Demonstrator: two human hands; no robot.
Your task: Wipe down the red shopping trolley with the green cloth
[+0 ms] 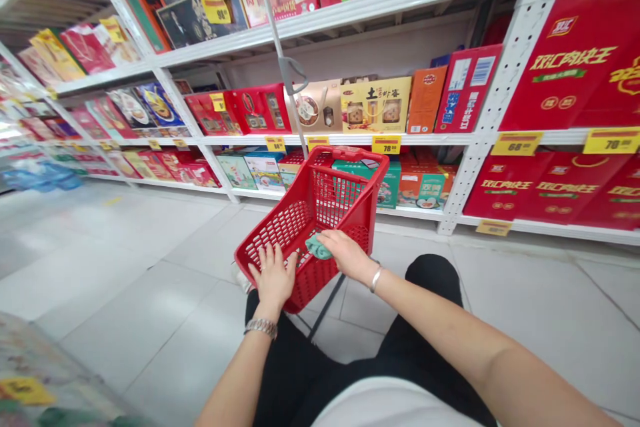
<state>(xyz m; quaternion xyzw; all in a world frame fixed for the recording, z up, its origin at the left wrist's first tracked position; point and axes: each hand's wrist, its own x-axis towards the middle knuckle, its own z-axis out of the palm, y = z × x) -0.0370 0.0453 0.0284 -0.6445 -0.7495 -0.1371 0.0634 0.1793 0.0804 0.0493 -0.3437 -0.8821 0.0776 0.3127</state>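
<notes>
A red plastic shopping basket point(360, 213) with slotted walls stands in front of my knees, its high back toward the shelves. My left hand point(274, 275) lies over the basket's near left rim, fingers spread and pointing inward. Bunched in my right hand point(346, 253) is a green cloth point(319, 247), held at the basket's near right side, over the rim. The fingers of that hand are closed around the cloth. Part of the basket's inside floor is hidden by my hands and the cloth.
White metal shelves point(320, 138) run across the front, filled with boxed goods and yellow price tags. Large red gift boxes point(555, 67) stand at the right. A thin pole point(280, 40) with a grey clip rises behind the basket. Light floor tiles point(190, 307) lie around me.
</notes>
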